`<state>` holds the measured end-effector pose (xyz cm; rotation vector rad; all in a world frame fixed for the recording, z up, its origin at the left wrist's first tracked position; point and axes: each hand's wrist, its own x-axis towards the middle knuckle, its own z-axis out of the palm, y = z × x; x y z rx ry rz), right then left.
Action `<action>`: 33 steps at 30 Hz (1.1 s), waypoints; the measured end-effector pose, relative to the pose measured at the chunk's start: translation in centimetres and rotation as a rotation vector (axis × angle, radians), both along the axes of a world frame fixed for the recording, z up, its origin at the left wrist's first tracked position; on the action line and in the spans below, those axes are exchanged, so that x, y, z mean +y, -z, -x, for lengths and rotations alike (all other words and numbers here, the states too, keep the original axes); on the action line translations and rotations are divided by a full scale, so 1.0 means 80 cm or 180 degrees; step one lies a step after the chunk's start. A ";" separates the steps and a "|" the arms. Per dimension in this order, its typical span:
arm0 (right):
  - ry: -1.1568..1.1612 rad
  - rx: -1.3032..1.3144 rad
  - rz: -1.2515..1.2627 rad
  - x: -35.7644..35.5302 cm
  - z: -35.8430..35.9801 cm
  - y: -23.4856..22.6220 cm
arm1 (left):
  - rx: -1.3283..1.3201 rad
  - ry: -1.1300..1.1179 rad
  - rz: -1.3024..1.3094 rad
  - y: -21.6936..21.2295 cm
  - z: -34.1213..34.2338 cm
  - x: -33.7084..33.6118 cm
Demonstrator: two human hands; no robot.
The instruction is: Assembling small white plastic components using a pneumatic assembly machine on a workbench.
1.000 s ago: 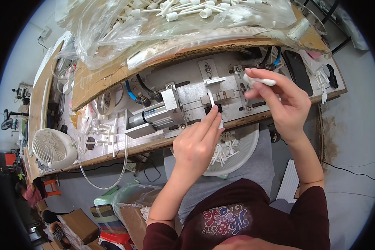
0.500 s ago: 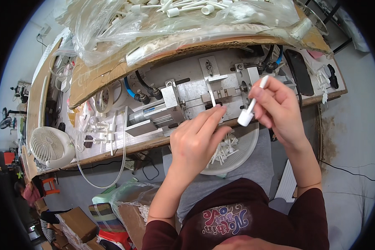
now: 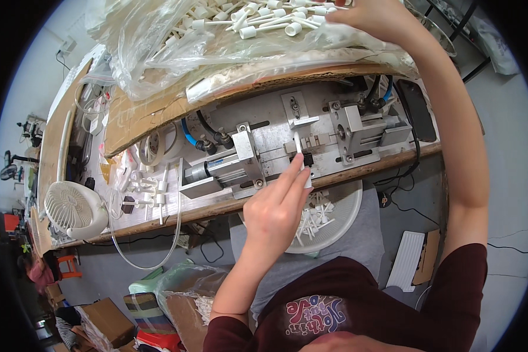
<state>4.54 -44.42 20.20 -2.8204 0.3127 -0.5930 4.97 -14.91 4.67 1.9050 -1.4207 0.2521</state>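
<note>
White plastic everywhere in the head view, and the left hand [image 3: 276, 208] is right at the centre of it: its extended fingers rest against a slim white stick [image 3: 298, 141] in the metal fixture [image 3: 317, 141], though the thumb is hidden and I cannot tell whether they pinch it. Up top goes the right hand [image 3: 372, 16], fingertips at the heap of white capped sticks [image 3: 248, 32] on clear plastic sheeting [image 3: 135, 61]; the upper edge cuts it off, so whether it grasps one, I cannot tell! Cardboard [image 3: 129, 130] lies beneath that sheeting, above the table [image 3: 393, 159]. Metal cylinder units flank the fixture, left [image 3: 240, 161] and right [image 3: 372, 132]. Below, a white basket [image 3: 356, 208] holds more sticks, and at far left stands a white fan [image 3: 76, 210].
</note>
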 end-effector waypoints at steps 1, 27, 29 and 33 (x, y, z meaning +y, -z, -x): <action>0.0056 0.0496 0.0282 -0.006 -0.007 -0.008 | -0.0136 -0.0009 0.0001 0.007 -0.002 -0.005; -0.0765 -0.0598 0.1328 0.005 0.038 0.039 | -0.0378 0.0125 -0.0011 0.007 -0.010 -0.011; -0.0910 -0.1010 0.1565 0.022 0.052 0.057 | -0.0151 0.0309 0.0097 0.007 -0.010 -0.007; -0.1136 -0.1740 0.1921 0.051 0.074 0.080 | 0.1079 0.0532 0.0295 -0.022 -0.002 0.003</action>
